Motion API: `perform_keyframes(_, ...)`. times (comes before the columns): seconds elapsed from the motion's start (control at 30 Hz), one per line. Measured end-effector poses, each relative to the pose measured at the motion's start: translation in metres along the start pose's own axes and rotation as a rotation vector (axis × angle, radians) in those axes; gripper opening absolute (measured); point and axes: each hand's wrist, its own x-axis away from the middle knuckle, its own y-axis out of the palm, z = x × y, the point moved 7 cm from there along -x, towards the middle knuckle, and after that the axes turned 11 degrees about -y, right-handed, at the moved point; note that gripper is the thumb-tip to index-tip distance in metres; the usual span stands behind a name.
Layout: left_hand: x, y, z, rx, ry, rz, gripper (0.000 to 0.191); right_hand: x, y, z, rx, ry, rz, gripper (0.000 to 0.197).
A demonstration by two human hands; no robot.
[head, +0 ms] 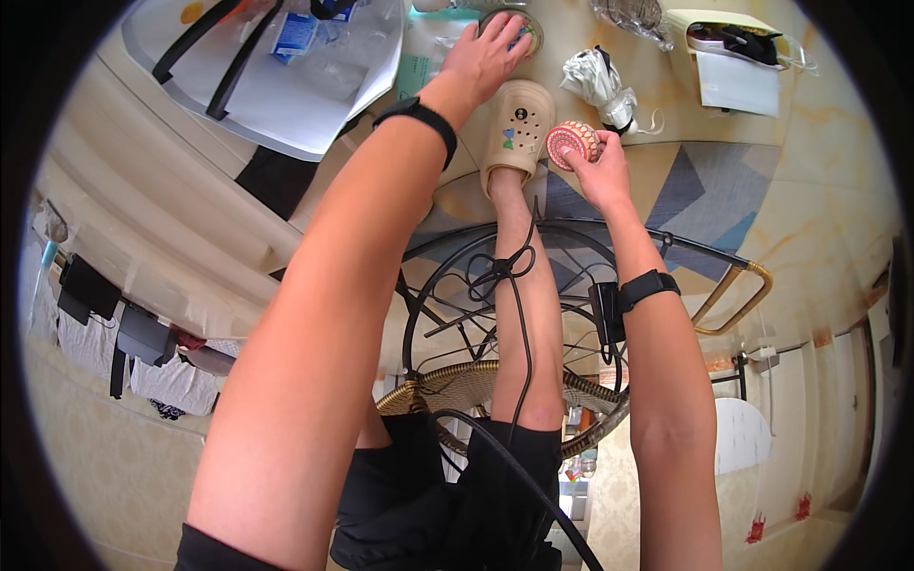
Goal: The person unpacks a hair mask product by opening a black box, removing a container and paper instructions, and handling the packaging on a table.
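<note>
My right hand [603, 168] holds a small round tin [573, 145] with a red, pink and cream pattern, tilted so its flat round face shows. Farther forward, my left hand [485, 53] is stretched over a round container [532, 36] with colourful contents or pattern. Its fingers are spread and partly cover the container; whether they grip it is hidden. Between my hands is a beige clog [520, 118] with charms, worn on my foot. A folded white umbrella [603, 89] lies just beyond the tin.
A large white bag [285, 107] with black handles holds packaging at upper left. A cream box or bag [728, 57] with dark items stands at upper right, near clear plastic packaging [635, 18]. Black cable [502, 270] hangs over my leg, above a wicker-and-metal chair [457, 378].
</note>
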Motion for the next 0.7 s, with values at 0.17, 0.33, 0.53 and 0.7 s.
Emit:
perform_keyframes(0.17,0.056,-0.032,-0.002,0.072,0.012,-0.339,0.064,0.002,-0.002,-0.032,0.064,-0.053,-0.001,0.059)
perform_keyframes(0.33,0.094,-0.052,0.002,0.29,-0.069,-0.633,0.049,-0.028,0.005,-0.05,0.087,-0.136,0.002,0.06)
perform_keyframes(0.53,0.129,-0.052,-0.008,0.282,-0.183,-0.714,0.041,-0.067,0.037,-0.074,0.098,-0.149,-0.051,0.064)
perform_keyframes(0.7,0.141,-0.046,0.006,0.334,-0.176,-0.741,0.039,-0.095,0.059,-0.073,0.014,-0.156,-0.019,0.066)
